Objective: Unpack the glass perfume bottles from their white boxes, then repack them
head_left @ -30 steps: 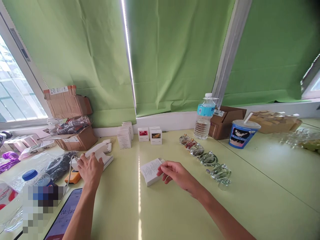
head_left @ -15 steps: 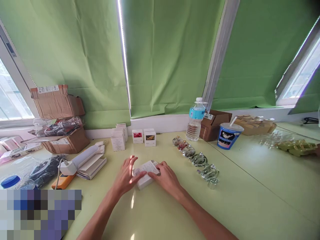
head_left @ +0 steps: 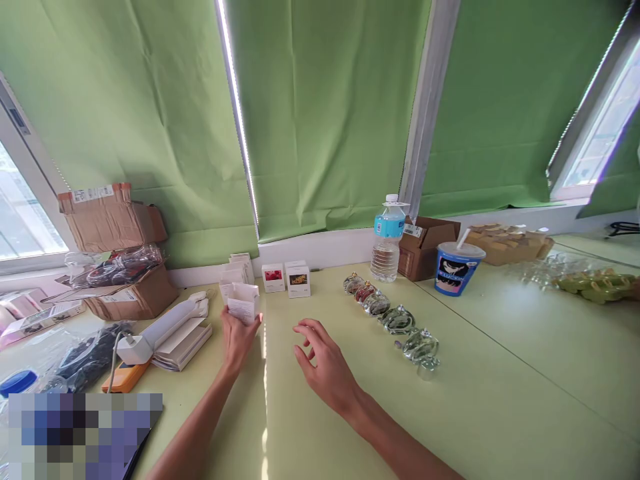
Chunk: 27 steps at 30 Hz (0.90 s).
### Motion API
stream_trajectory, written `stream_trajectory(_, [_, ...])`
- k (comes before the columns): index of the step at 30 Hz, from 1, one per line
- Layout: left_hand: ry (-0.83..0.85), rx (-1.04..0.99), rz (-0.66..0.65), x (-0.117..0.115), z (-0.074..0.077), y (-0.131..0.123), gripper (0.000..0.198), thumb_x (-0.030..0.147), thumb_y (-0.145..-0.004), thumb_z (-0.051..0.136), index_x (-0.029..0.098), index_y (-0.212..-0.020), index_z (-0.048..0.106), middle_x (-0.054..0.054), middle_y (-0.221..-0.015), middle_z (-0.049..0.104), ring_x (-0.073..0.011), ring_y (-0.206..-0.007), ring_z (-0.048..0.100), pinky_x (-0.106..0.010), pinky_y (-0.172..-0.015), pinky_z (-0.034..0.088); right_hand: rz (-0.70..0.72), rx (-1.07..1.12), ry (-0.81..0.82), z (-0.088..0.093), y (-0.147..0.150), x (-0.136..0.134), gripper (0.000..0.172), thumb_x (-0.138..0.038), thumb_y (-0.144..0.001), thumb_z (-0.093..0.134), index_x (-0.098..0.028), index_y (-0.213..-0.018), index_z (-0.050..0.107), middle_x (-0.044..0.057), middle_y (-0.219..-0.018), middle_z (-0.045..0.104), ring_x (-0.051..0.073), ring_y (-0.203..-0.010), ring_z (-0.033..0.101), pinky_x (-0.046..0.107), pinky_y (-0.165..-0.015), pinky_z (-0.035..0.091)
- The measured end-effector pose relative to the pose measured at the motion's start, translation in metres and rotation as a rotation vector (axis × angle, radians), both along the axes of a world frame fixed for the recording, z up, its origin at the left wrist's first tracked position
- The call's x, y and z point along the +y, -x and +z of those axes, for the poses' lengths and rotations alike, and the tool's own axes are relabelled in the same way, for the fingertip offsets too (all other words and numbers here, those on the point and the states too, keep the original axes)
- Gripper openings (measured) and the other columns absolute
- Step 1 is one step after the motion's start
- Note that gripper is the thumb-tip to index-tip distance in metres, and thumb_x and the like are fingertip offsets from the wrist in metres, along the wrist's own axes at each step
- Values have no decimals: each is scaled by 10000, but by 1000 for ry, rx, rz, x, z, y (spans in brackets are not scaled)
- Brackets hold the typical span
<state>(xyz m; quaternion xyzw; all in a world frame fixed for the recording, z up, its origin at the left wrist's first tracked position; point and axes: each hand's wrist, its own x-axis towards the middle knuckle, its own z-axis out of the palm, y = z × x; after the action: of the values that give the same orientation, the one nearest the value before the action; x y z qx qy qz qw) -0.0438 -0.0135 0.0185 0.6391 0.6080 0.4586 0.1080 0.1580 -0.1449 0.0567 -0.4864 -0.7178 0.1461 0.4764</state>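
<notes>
A small white box (head_left: 243, 305) with printed text and a flap standing up at its top is in my left hand (head_left: 239, 338), held upright just in front of other white boxes (head_left: 240, 268) lined up at the wall. My right hand (head_left: 325, 363) hovers over the table with loosely curled, parted fingers and nothing in it. Beyond it stand two rows of white boxes, a red-pictured box (head_left: 273, 277) and a yellow-pictured box (head_left: 299, 281). To the right, several clear glass-like ornaments (head_left: 401, 319) form a slanting line on the table.
A water bottle (head_left: 387, 241), a brown carton (head_left: 427, 248) and a blue cup (head_left: 457, 268) stand at the back right. On the left lie an opened carton (head_left: 133, 295), white folded card (head_left: 183, 347) and an orange power strip (head_left: 125, 377). Green blinds hang behind.
My left hand has carried the white box from the table's middle up and left, and it is now upright. My right hand has let go of it and opened.
</notes>
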Motion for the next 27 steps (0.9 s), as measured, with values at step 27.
stream_trajectory(27, [-315, 735, -224, 79, 46, -116, 779, 389, -792, 641, 118, -1427, 281, -212, -1562, 122, -395, -1440, 55, -567, -1136, 135, 43, -181, -10, 13, -8, -23, 191, -226, -906, 476, -243, -1068, 576, 70, -1169, 570, 225, -968, 605, 352, -810, 505])
